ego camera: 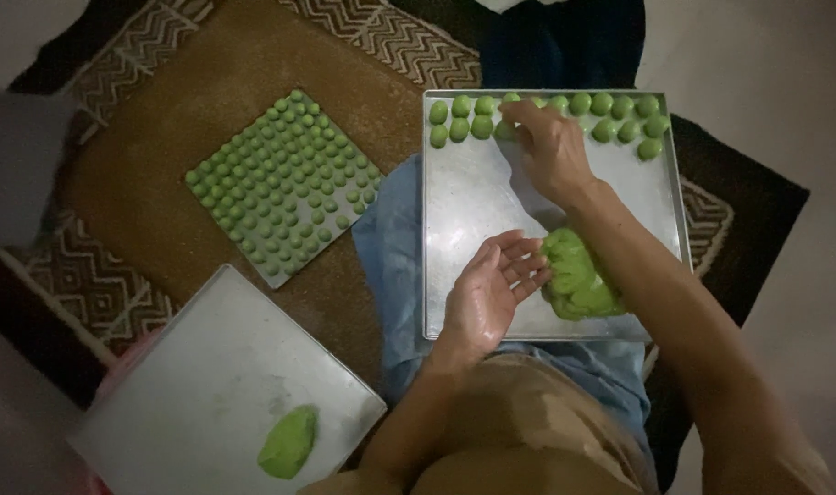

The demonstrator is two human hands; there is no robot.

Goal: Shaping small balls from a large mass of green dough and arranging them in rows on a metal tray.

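— Where are the two hands right now?

— The right hand (548, 147) reaches to the far edge of the flat square metal tray (473, 211), fingers curled down among the row of small green dough balls (610, 117); whether it pinches one, I cannot tell. The left hand (491, 289) lies palm up and spread wide, holding nothing.

— And the dough itself?

— The big lump of green dough (575, 275) sits on the tray's near side, just beside the left fingertips, to their right, its long axis running towards the far edge. The left hand is clearly nearer to it.

— Anything else around?

— A smaller tray filled with tiny green balls (282, 183) rests on the brown patterned mat (161, 174), and another metal tray (207, 385) carries a small green dough piece (289, 443).
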